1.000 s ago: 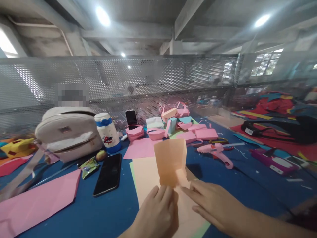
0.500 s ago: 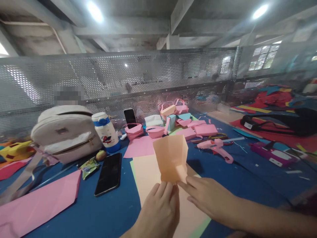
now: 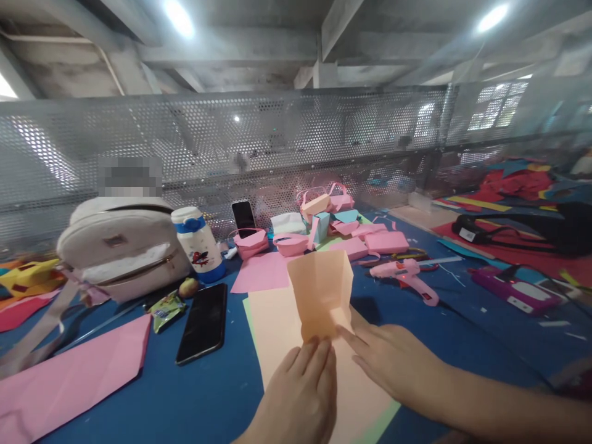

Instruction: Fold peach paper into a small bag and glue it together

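Note:
A folded orange paper piece (image 3: 319, 290) stands upright on a light peach sheet (image 3: 277, 327), with side panels bent toward me. At its near lower edge, my left hand (image 3: 300, 382) has its fingers closed together on the paper. From the right, my right hand (image 3: 393, 357) reaches in, fingers wrapped at the paper's lower right corner, with the index finger extended along it. The thumbs are mostly hidden. Beneath the peach sheet, a green sheet (image 3: 382, 425) shows at the edges.
A black phone (image 3: 202, 324), a bottle (image 3: 198, 246) and a backpack (image 3: 124, 253) are at left. Small pink paper bags (image 3: 291, 243) lie behind. To the right are a pink glue gun (image 3: 407, 274) with a cord and a purple device (image 3: 513, 290).
The fingers of my right hand have shifted slightly at the paper's lower right corner. My left hand has moved slightly right, its fingers still at the near edge.

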Tool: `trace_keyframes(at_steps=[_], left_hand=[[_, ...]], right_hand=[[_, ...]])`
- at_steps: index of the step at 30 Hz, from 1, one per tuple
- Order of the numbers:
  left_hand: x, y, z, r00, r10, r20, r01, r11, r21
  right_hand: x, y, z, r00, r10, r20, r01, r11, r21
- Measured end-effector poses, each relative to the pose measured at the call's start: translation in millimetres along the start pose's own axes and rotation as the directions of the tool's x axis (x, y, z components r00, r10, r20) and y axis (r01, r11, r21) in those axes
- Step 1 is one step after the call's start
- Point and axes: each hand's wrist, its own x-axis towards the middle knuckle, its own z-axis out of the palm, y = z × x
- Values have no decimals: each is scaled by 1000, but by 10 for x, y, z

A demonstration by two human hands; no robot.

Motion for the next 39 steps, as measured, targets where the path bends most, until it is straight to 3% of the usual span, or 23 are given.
trace_keyframes(at_steps=[10,18,25,29,32,36,39], left_hand=[[-35,-38,-54,999,-7,47,10,997,-74],[-68,-58,-46,998,7,-58,-10,999,-39],[-40,-88,-65,997,8,-82,-20,989,-148],[1,-185,-105,998,-56,-1,53,942,-330],[-13,-319,-79,995,-89,47,101,902,-420],[-87,-440,28,991,-130,-23,107,893,-437],[-101,-451,60,992,-107,-65,72,914,-399]], right_hand=[[41,28,44,997,-73,-9,73,995,-67],[84,-3,28,995,-76,-56,78,997,29],[175,64,12,987,-141,-78,148,984,95],[211,108,16,948,-271,-169,286,955,75],[236,140,-1,926,-294,-239,322,943,86],[250,169,-4,929,-324,-177,346,932,112],[240,138,52,940,-302,-157,311,950,35]])
